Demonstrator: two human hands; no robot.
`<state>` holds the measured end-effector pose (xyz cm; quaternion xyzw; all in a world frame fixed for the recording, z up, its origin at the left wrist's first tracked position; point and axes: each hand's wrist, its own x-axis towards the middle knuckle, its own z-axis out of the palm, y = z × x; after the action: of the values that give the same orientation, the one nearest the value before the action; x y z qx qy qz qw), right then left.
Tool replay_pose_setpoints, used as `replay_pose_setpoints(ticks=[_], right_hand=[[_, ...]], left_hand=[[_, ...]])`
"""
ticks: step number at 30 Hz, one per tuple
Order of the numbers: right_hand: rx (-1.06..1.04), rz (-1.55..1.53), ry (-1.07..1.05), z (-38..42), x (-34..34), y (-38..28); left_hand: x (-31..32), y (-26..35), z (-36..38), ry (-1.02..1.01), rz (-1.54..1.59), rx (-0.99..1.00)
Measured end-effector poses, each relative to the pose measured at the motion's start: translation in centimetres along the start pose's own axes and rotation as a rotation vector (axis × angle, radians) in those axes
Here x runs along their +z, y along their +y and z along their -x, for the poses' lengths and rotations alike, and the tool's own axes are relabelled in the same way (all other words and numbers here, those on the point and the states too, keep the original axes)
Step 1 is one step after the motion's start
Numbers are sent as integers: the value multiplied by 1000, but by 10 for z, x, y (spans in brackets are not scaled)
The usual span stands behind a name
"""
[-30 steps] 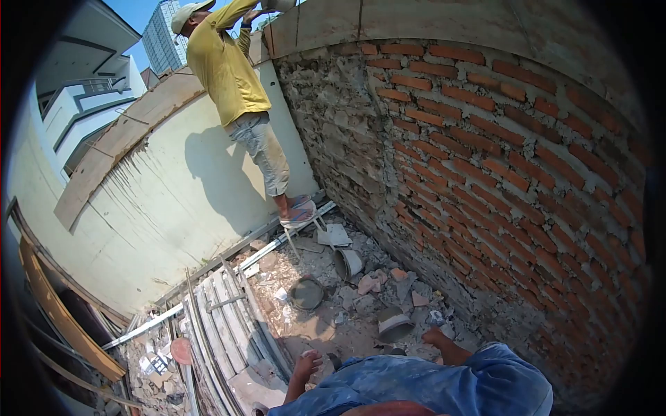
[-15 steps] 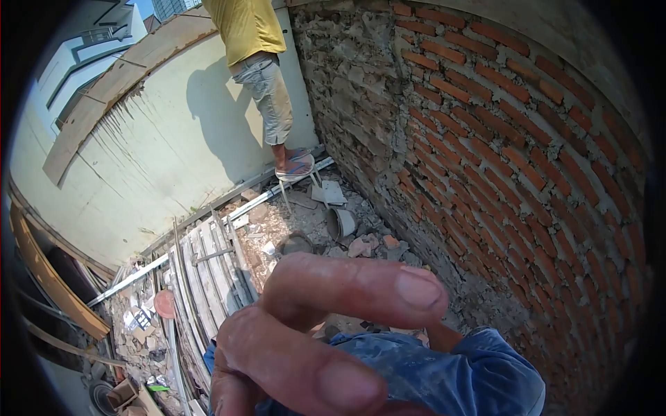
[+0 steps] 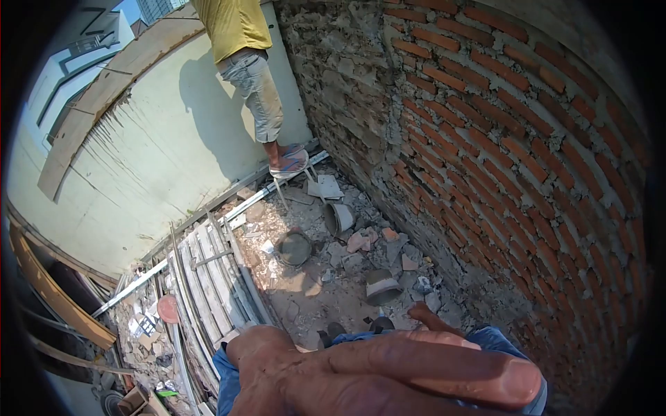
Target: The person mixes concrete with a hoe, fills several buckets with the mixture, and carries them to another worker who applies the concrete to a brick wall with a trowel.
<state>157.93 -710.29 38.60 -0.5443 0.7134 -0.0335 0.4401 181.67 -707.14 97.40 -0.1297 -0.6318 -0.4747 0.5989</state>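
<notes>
My left hand (image 3: 388,367) fills the bottom middle, very close to the camera. Its back faces me and its fingers stretch toward the right, with nothing seen in them. Beyond it, part of my right hand (image 3: 431,317) shows beside the blue cloth of my clothing (image 3: 494,340); its fingers are mostly hidden. Nearest to the hands on the ground lies a tilted grey-and-white bucket (image 3: 382,287). Farther off are a round container of grey material (image 3: 293,248) and another tipped bucket (image 3: 339,219).
A person in a yellow shirt (image 3: 236,28) stands on a small stool (image 3: 291,172) by the pale wall (image 3: 146,166). An exposed brick wall (image 3: 499,139) rises on the right. Long boards (image 3: 208,267) lie on the left amid rubble (image 3: 361,243).
My left hand has gone from bent fingers near the camera to stretched fingers pointing right, lower in view. More ground and the nearer bucket now show. The view has shifted slightly.
</notes>
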Motion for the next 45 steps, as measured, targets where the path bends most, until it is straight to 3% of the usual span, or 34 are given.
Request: replay_pose_setpoints(ticks=[3,13,18,23,24,25,27,28,30,31,33,35,36,37,38,39,40,41,42,43,45], right_hand=[[96,-52,20,-26,13,14],[115,-13,-14,-31,4,-6],[-3,195,-57,-87,50,46],[128,17,19,-37,15,-1],[167,-59,52,-37,12,-1],[171,-63,52,-40,7,-5],[112,-24,-1,-36,11,-5],[-58,31,-13,-33,15,4],[180,-72,10,-35,21,4],[167,-23,-6,-24,10,-10],[84,148,-49,-28,17,-3],[50,236,-89,-16,23,-4],[88,205,-93,7,-4,-42],[193,135,-45,3,-2,-56],[66,280,-148,9,-7,-61],[215,155,-112,-23,20,-32],[299,79,23,-17,21,-45],[334,114,33,-38,40,-28],[324,41,-55,-40,38,-37],[311,-32,-135,-42,33,-58],[271,-309,-76,-36,32,-92]], left_hand=[[-3,-2,-2,-14,8,8],[-9,-10,-2,-32,-10,24],[-19,-11,-3,-24,-33,42],[-58,-20,12,4,-157,36],[-79,-21,22,9,-214,-28],[-110,-19,41,-63,-247,-256],[-148,-45,92,189,-160,-572],[-168,-58,124,325,-164,-737],[-200,-76,211,591,-218,-1084],[-214,-81,264,710,-274,-1251],[-228,-84,371,773,-430,-1449],[-216,-76,424,583,-645,-1717],[-217,-78,452,581,-629,-1754],[-214,-77,476,436,-572,-1681],[-209,-69,502,300,-506,-1603],[-205,-64,511,301,-476,-1639],[-206,-65,515,300,-250,-1681],[-203,-63,520,307,-17,-1712],[-198,-59,529,317,22,-1738],[-195,-58,531,252,-83,-1780],[-186,-62,537,117,-287,-1843]])
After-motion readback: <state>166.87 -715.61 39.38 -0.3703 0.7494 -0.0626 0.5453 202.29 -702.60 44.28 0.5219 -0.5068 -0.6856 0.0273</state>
